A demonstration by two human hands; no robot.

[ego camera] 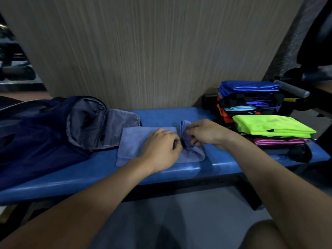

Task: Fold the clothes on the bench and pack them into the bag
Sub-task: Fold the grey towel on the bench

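A light blue cloth [133, 141] lies flat in the middle of the blue bench [221, 161]. My left hand [160, 150] rests on its right part with fingers curled around a bunched fold. My right hand [204, 133] pinches the raised right end of the same cloth, which stands up in a crumpled peak. A dark navy bag [45, 133] sits on the left end of the bench, its grey-lined mouth [86, 123] open toward the cloth. On the right end is a pile of folded clothes [251, 99], with a neon green piece [273, 125] in front.
A wood-grain panel [152, 51] rises right behind the bench. Black gym equipment with a grey padded bar [291, 88] stands at the far right. The grey floor [179, 221] lies below the bench's front edge.
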